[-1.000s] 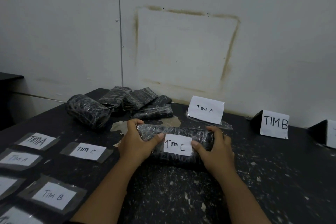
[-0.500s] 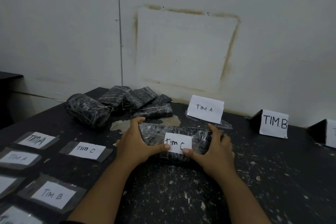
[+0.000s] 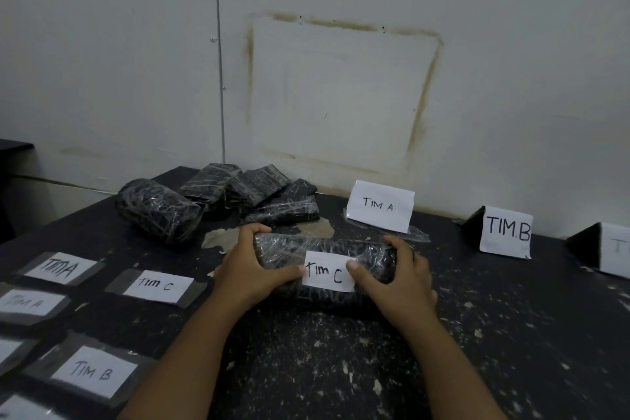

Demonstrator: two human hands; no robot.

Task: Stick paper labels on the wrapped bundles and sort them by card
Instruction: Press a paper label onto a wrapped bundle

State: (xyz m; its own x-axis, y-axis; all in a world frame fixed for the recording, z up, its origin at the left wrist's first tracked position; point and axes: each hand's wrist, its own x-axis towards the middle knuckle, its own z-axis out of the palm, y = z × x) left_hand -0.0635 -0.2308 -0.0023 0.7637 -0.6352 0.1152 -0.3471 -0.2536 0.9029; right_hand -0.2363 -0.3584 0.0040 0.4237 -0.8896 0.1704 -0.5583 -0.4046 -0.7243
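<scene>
- Six paper labels (image 3: 59,269) lie flat on the dark worktop (image 3: 341,368) at the far left (the picture edge cuts some of them off). Two say TIM A, one says TIM B and one says TIM C. I cannot read the other two.
- Behind them, close to the wall (image 3: 341,95), sits a pile (image 3: 259,184) of black bundles wrapped in shiny clear film. I count five, and they touch each other. The biggest is a fat roll at the left side of the pile.
- The left hand (image 3: 252,269) grips the left end of one more bundle (image 3: 370,254). Its fingers (image 3: 250,230) curl over the top. Its thumb presses the left edge of the TIM C label (image 3: 329,271).
- This bundle lies on its side in the middle of the worktop, just in front of the pile. The TIM C label is on its front, facing the person.
- The right hand (image 3: 399,280) grips the right end the same way, fingers curled over the top and thumb on the label's right edge.
- Three cards stand at the right, near the wall: the TIM A card (image 3: 380,206), the TIM B card (image 3: 506,232) and a third card (image 3: 613,252) with its writing cut off.
</scene>
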